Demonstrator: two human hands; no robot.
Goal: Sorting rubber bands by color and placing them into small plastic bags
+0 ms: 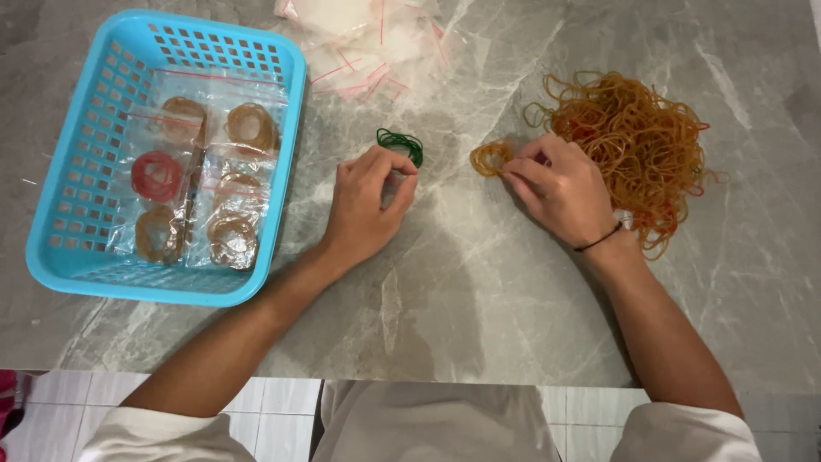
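My left hand (366,205) rests on the grey marble table (479,291), fingertips pinching a small bunch of green rubber bands (402,144). My right hand (560,186) lies to the right, its fingers touching a small bunch of tan rubber bands (489,157). A black band circles my right wrist. Just behind that hand sits a big tangled pile of orange-tan rubber bands (633,137) with a few red ones mixed in.
A light blue plastic basket (68,214) at the left holds several clear zip bags of tan and red rubber bands (195,184). Empty clear zip bags (363,47) lie at the table's far edge. The near table edge runs above a white tiled floor.
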